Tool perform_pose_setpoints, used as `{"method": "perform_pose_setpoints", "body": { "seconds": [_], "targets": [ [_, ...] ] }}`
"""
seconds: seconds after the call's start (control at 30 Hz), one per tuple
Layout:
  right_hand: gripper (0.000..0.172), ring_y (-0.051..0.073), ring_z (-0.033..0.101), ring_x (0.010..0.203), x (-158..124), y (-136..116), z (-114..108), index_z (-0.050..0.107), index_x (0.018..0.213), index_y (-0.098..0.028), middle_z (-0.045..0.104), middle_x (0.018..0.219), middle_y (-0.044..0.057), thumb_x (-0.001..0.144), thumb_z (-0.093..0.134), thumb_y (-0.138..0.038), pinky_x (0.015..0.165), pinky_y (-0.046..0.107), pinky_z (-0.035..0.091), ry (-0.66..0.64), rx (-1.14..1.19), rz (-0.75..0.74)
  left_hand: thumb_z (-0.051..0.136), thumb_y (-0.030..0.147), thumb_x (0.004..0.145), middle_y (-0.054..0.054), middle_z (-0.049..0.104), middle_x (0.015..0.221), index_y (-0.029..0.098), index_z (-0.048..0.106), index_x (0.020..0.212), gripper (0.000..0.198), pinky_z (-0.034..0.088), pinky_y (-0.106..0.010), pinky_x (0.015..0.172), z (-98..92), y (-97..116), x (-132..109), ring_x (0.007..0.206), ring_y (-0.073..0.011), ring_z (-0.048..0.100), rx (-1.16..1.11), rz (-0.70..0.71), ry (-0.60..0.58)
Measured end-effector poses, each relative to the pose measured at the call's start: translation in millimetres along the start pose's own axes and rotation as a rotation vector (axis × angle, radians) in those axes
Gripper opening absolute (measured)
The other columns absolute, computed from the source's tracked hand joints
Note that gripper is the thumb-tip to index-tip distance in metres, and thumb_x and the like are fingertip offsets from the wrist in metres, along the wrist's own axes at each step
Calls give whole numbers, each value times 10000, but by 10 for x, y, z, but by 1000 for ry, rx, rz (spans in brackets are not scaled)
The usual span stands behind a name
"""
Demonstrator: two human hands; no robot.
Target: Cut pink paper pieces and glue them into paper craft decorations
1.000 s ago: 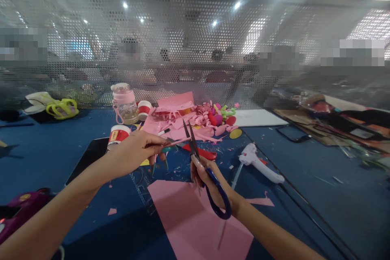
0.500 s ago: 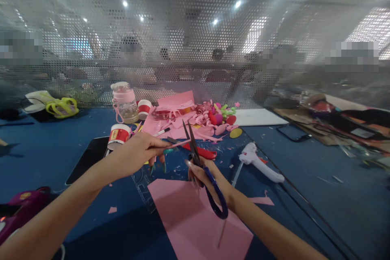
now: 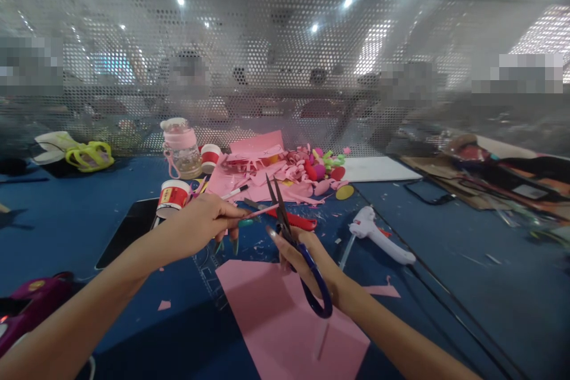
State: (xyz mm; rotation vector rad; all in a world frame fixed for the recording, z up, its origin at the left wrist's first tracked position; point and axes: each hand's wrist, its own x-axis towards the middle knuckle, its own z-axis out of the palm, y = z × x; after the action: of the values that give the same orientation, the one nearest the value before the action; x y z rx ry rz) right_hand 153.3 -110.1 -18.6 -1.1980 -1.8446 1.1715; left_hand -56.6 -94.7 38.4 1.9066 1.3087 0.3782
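My left hand (image 3: 202,222) pinches a thin pink paper strip (image 3: 262,211) and holds it out to the right, above the blue table. My right hand (image 3: 305,264) grips blue-handled scissors (image 3: 294,243), its fingers through the loops. The dark blades point up and away, slightly parted, with the strip's end lying between them. A large pink sheet (image 3: 289,320) lies flat on the table below both hands.
A white glue gun (image 3: 378,237) lies to the right of the hands. Behind them sit a heap of pink paper scraps (image 3: 267,175), a pink-capped bottle (image 3: 181,148), red-and-white cups (image 3: 171,197) and a black tablet (image 3: 129,228). A perforated metal screen (image 3: 285,71) closes the table's far edge.
The scissor blades have closed a little around the pink strip. Both hands have stayed almost in place; my right hand's fingers have stretched out slightly.
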Motion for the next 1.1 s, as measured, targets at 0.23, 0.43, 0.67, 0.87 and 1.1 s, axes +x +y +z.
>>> {"method": "perform_pose_setpoints", "body": {
  "seconds": [0.23,0.43,0.67,0.87,1.1],
  "targets": [
    [393,119,502,451,38,-28,22,422,553,-191,492,458,-25,782,493,-502,457,228,380,93,-201,43,403,300,808,-13,638,705,183,688,890,318,353,-166,450,9,0,-4,512,-82,490,110,33,36],
    [422,127,520,432,34,11,30,410,525,-192,519,447,-5,810,440,-502,460,233,392,107,-215,31,402,252,792,-7,646,711,194,689,935,326,329,-172,449,-16,-4,-24,495,-76,468,144,41,45],
    [449,130,509,415,63,56,33,441,499,-185,500,410,-5,811,450,-509,439,234,389,107,-194,9,401,300,831,-26,660,739,186,666,1019,345,319,-186,443,26,14,-23,478,-76,459,139,91,104],
    [411,111,447,404,73,115,43,476,527,-176,469,429,-16,828,453,-455,411,233,346,109,-158,-37,395,265,835,-20,672,747,207,669,1013,332,332,-197,482,55,1,-12,537,-95,500,215,148,160],
    [381,138,450,492,166,281,68,457,484,-194,435,447,-18,794,500,-412,485,262,380,314,-91,-115,401,261,843,-26,680,709,204,641,1086,347,371,-200,510,48,25,-3,575,-113,544,207,139,163]
  ]
}}
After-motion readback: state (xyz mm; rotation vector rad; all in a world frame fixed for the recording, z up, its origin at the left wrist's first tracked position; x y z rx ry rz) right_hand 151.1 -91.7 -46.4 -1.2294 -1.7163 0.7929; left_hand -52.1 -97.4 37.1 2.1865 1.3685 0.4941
